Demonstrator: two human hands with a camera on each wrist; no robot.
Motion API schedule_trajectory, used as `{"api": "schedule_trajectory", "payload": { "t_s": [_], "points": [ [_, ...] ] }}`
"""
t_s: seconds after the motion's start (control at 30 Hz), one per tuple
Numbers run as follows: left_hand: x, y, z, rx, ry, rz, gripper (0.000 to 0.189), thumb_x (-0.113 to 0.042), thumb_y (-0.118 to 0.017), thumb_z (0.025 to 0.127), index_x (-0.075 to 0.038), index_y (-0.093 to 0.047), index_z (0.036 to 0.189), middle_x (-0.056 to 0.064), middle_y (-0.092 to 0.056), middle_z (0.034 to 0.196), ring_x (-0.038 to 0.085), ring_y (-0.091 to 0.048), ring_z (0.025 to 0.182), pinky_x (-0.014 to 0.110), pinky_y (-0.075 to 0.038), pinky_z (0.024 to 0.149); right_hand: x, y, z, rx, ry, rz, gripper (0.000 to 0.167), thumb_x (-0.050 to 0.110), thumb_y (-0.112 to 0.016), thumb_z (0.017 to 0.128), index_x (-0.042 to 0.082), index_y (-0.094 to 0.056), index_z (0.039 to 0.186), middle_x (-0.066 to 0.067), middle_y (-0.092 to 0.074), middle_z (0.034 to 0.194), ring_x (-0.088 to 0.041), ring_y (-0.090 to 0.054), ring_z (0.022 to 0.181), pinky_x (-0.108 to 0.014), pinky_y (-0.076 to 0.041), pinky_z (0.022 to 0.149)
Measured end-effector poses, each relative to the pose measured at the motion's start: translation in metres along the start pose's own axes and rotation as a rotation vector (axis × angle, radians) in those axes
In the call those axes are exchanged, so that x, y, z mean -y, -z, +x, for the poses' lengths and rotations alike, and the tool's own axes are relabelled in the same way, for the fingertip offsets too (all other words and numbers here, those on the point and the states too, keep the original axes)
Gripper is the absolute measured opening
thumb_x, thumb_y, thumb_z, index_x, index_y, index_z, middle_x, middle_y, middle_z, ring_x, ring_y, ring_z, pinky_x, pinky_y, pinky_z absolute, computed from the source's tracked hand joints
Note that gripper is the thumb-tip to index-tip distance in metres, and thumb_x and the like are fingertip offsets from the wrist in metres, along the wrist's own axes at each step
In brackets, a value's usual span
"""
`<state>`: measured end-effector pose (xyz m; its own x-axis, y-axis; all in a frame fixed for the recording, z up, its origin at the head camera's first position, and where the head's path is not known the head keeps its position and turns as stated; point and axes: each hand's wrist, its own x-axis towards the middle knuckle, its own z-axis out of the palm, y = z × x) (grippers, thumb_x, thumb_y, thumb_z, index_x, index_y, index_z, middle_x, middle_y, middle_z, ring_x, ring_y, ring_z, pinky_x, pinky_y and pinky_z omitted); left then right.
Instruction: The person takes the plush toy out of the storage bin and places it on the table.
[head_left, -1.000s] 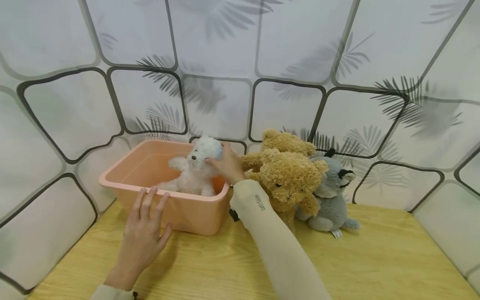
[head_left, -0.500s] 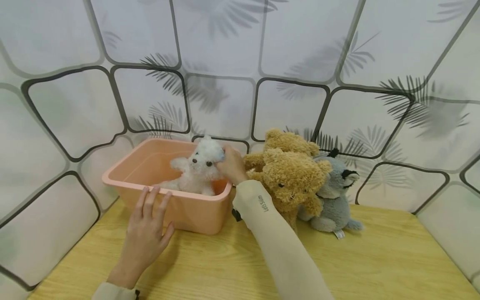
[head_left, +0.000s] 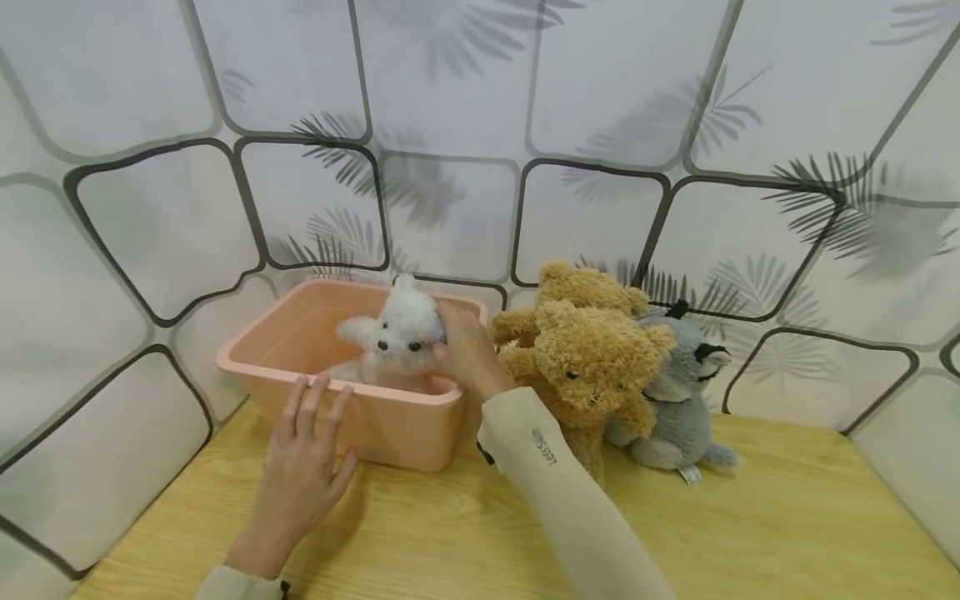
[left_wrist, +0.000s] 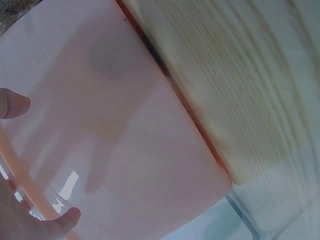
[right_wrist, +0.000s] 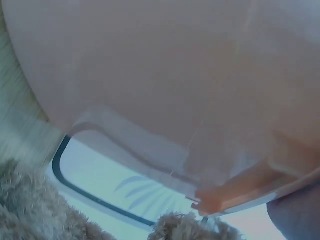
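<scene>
A white plush toy (head_left: 405, 321) with a dark nose sits in a pink plastic bin (head_left: 408, 429), its head above the rim. My right hand (head_left: 468, 346) reaches over the bin's right end and holds the side of the toy's head; its fingertips are partly hidden behind the head. My left hand (head_left: 303, 467) rests on the front of the bin with straight fingers at the rim and the thumb spread away. In the left wrist view, its thumb (left_wrist: 15, 103) shows against the bin's pink wall (left_wrist: 150, 150). The toy is out of sight in both wrist views.
Just right of the bin stand two curly brown teddy bears, one in front (head_left: 600, 358) and one behind (head_left: 581, 287). A grey plush animal (head_left: 678, 425) with black-edged ears sits beside them. Everything stands on a wooden tabletop (head_left: 787, 508) against a patterned curtain (head_left: 450, 200).
The white toy has sunk lower into the bin, its head tipping forward. My right hand has shifted from over its face to the side of its head. The left hand stays at the rim.
</scene>
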<state>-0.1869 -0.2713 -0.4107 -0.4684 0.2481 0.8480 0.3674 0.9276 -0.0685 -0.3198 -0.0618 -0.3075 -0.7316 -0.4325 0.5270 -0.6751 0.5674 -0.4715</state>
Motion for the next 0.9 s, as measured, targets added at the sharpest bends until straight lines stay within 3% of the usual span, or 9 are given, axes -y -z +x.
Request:
{"api": "schedule_trajectory", "payload": {
  "t_s": [0.17, 0.43, 0.5, 0.63, 0.9],
  "points": [
    [-0.001, -0.003, -0.002, -0.007, 0.006, -0.008, 0.062, -0.037, -0.04, 0.097, 0.0, -0.046, 0.147, 0.031, -0.038, 0.151, 0.053, -0.032, 0.139, 0.071, -0.044, 0.093, 0.004, 0.002, -0.011, -0.07, 0.064, 0.194, 0.056, -0.02, -0.053, 0.08, -0.001, -0.058, 0.132, -0.019, -0.064, 0.13, -0.033, -0.06, 0.122, -0.045, -0.05, 0.103],
    [0.0, -0.004, -0.001, -0.009, -0.007, -0.017, 0.062, -0.039, -0.038, 0.099, 0.001, -0.046, 0.147, 0.031, -0.038, 0.151, 0.054, -0.033, 0.138, 0.072, -0.044, 0.093, 0.009, 0.0, -0.032, -0.291, -0.016, 0.545, 0.045, -0.019, -0.052, 0.087, -0.003, -0.063, 0.128, -0.017, -0.061, 0.133, -0.031, -0.058, 0.125, -0.045, -0.049, 0.103],
    [0.0, -0.004, -0.001, -0.011, -0.01, -0.019, 0.062, -0.039, -0.036, 0.1, 0.001, -0.046, 0.146, 0.03, -0.038, 0.151, 0.054, -0.033, 0.138, 0.071, -0.044, 0.093, 0.011, 0.0, -0.038, -0.331, -0.019, 0.612, 0.047, -0.019, -0.052, 0.089, -0.002, -0.061, 0.132, -0.016, -0.059, 0.137, -0.03, -0.056, 0.127, -0.044, -0.048, 0.105],
    [0.0, -0.004, -0.001, -0.02, -0.015, -0.023, 0.062, -0.04, -0.036, 0.101, 0.001, -0.047, 0.146, 0.032, -0.04, 0.149, 0.054, -0.033, 0.138, 0.071, -0.044, 0.092, 0.013, -0.001, -0.049, -0.38, -0.024, 0.688, 0.056, -0.015, -0.053, 0.094, 0.005, -0.053, 0.146, -0.013, -0.057, 0.142, -0.026, -0.054, 0.131, -0.043, -0.047, 0.106],
    [0.001, -0.004, -0.001, -0.016, -0.015, -0.023, 0.062, -0.04, -0.035, 0.101, 0.002, -0.046, 0.146, 0.034, -0.04, 0.148, 0.055, -0.034, 0.137, 0.072, -0.044, 0.091, 0.018, -0.001, -0.073, -0.517, -0.028, 0.773, 0.032, -0.006, -0.06, 0.096, -0.004, -0.057, 0.128, -0.02, -0.061, 0.124, -0.033, -0.061, 0.115, -0.047, -0.052, 0.096]
  ]
}}
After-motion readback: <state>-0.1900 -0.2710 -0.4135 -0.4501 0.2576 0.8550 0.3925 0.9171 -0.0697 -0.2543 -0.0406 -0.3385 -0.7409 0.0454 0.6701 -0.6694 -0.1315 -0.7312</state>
